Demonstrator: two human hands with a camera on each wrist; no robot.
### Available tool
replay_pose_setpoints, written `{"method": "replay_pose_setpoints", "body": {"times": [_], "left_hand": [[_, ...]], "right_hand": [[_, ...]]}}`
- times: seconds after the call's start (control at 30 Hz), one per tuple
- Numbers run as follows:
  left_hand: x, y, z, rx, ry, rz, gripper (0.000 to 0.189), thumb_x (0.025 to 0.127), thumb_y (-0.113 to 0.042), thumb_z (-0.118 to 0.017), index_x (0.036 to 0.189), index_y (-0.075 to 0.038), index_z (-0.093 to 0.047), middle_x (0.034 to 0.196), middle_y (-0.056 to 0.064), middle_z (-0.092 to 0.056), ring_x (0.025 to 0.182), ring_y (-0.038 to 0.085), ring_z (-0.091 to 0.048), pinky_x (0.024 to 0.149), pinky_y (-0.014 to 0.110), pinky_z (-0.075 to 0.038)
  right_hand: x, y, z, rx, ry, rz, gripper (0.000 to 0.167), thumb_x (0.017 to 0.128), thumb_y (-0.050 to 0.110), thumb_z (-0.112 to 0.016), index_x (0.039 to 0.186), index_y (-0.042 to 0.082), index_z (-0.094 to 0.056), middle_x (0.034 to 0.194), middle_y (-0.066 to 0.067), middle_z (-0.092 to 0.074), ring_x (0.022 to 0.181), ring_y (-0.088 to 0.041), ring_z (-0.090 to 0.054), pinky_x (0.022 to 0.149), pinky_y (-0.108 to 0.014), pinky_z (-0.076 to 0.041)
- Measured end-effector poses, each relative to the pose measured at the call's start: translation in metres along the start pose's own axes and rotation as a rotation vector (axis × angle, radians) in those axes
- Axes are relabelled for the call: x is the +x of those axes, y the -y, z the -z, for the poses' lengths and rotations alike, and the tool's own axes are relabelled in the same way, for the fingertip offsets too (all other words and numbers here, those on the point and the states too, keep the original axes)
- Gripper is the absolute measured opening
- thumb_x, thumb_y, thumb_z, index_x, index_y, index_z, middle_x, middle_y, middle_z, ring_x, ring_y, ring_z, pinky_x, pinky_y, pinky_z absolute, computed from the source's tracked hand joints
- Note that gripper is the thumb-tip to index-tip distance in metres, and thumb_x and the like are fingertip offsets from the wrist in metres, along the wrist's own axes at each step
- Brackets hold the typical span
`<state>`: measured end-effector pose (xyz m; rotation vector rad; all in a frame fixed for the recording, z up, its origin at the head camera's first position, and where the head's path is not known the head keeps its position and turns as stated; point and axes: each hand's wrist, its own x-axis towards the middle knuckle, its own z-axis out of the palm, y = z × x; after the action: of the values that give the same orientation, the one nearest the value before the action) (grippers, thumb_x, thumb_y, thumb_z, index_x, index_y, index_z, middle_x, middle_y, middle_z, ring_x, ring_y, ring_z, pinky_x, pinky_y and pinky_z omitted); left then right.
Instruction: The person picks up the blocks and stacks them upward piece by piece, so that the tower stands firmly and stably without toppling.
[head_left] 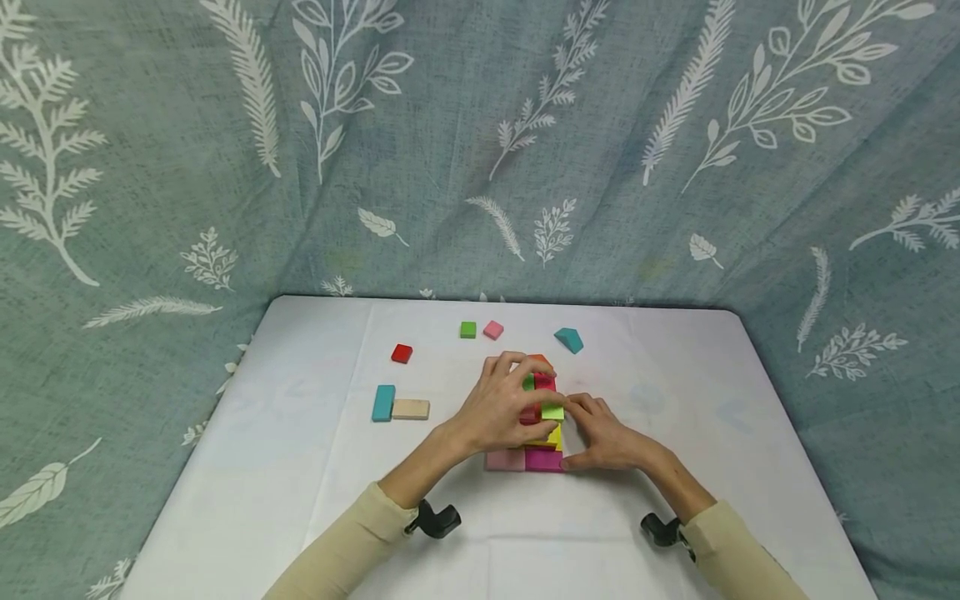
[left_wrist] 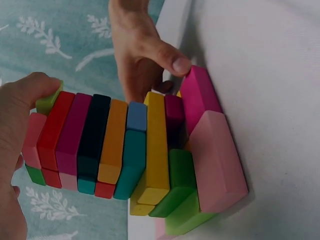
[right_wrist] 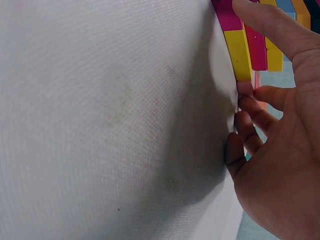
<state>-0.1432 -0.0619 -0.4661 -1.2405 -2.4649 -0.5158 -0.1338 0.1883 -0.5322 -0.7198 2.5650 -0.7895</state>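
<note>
A tall tower of coloured blocks (left_wrist: 102,145) stands on the table, seen sideways in the left wrist view. At its top, my left hand (head_left: 491,408) pinches a light green block (left_wrist: 46,104), which touches the pink and red blocks below. My right hand (head_left: 606,435) is low at the tower's right side. Its straight thumb touches the magenta block (left_wrist: 201,95) of the base, while its other fingers rest loosely bent by a pinkish block (right_wrist: 245,88) farther back. Beside the magenta block lies a pink block (left_wrist: 217,162). My left hand hides part of the tower in the head view.
Left of the tower lie a teal block (head_left: 383,403) and a plain wooden block (head_left: 411,409). Farther back are a red block (head_left: 402,354), a green one (head_left: 468,330), a pink one (head_left: 492,330) and a teal wedge (head_left: 569,340). A patterned curtain (head_left: 450,167) hangs behind the white table (head_left: 675,375).
</note>
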Motion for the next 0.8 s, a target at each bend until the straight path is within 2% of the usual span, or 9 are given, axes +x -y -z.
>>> {"method": "replay_pose_setpoints", "body": {"times": [0.3, 0.6, 0.8], "left_hand": [[-0.0001, 0.0027, 0.001, -0.013, -0.023, 0.013, 0.029, 0.087, -0.048, -0.071, 0.112, -0.033, -0.076, 0.133, -0.003, -0.054, 0.125, 0.024, -0.039, 0.095, 0.045, -0.031], [-0.0038, 0.0055, 0.0011, -0.059, -0.02, 0.021, 0.029, 0.088, -0.049, -0.072, 0.113, -0.033, -0.075, 0.134, -0.004, -0.053, 0.125, 0.022, -0.04, 0.095, 0.045, -0.031], [-0.0032, 0.0095, 0.0052, -0.131, -0.037, 0.03, 0.041, 0.088, -0.052, -0.072, 0.125, -0.034, -0.07, 0.135, -0.004, -0.053, 0.127, 0.02, -0.038, 0.095, 0.046, -0.029]], "right_hand": [[-0.0005, -0.0003, 0.0004, -0.002, -0.002, 0.016, 0.106, 0.074, 0.048, -0.086, 0.159, 0.019, -0.03, 0.147, -0.008, -0.039, 0.132, -0.029, -0.034, 0.106, -0.057, -0.039], [-0.0004, 0.0002, -0.0004, 0.017, 0.002, 0.002, 0.104, 0.073, 0.048, -0.086, 0.158, 0.021, -0.033, 0.148, -0.008, -0.039, 0.132, -0.031, -0.034, 0.106, -0.059, -0.039], [0.0005, 0.0002, -0.0004, 0.012, 0.007, -0.007, 0.104, 0.073, 0.049, -0.086, 0.156, 0.014, -0.035, 0.151, -0.008, -0.037, 0.135, -0.032, -0.033, 0.108, -0.061, -0.037]]}}
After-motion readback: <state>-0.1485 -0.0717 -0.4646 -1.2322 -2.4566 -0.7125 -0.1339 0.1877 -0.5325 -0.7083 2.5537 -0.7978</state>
